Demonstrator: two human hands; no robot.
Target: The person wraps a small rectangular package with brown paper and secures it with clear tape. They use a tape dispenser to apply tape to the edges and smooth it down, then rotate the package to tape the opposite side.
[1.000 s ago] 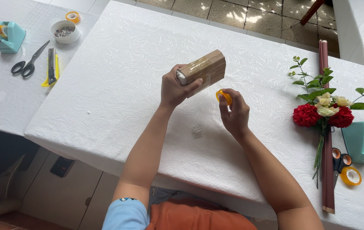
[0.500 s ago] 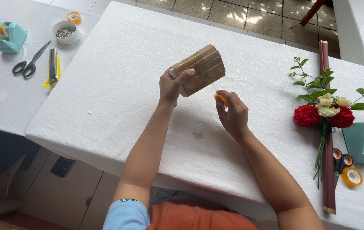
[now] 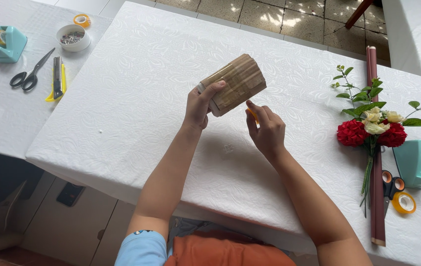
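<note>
My left hand grips one end of a brown corrugated cardboard roll, holding it tilted above the white table. My right hand is just below the roll's other end, fingers pinched on a small yellow-orange piece that touches the cardboard. What the piece is cannot be made out.
At right lie a bouquet of red and cream flowers, a dark red rolled sheet, a teal tape dispenser, orange-handled scissors and a tape roll. On the left table sit scissors, a utility knife, a bowl of pins and another dispenser.
My left hand has turned the cardboard roll so its broad ribbed side faces up. My right hand has moved in under the roll with the yellow-orange piece.
</note>
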